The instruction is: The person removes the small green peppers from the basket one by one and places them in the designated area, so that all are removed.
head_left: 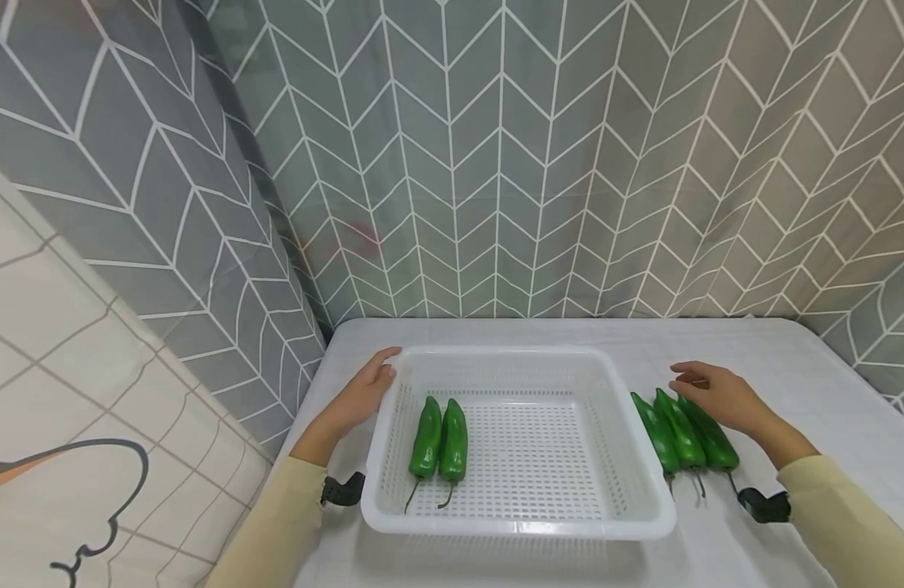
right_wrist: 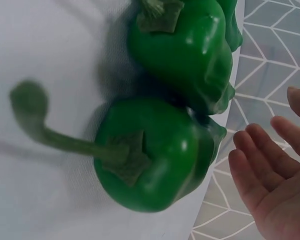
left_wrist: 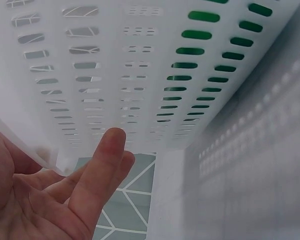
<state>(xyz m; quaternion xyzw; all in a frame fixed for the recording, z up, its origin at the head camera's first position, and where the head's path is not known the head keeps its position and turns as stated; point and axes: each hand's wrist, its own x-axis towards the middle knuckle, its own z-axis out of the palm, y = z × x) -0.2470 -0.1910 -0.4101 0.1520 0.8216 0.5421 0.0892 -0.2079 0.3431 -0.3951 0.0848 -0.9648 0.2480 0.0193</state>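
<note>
Relaxed and empty, the grip of the right hand (head_left: 719,398) hung by the tips of three green peppers (head_left: 679,434) bunched on the tabletop (head_left: 797,367), where a careless pinch could have rolled a neighbor, while the left hand (head_left: 362,398), fingers extended, rested against a white basket (head_left: 518,527) holding two more peppers (head_left: 426,441).

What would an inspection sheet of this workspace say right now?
Surface: white, cloth-covered table
Job's things: rectangular white perforated plastic basket holding two long green peppers; three more long green peppers on the table, right of it
Clutter: nothing seen
Hands: left hand at the basket's left rim; right hand near the three peppers' far tips, holding nothing
Cables: nothing seen
Surroundings: grey backdrop with white chevrons; white grid-lined covering at left
</note>
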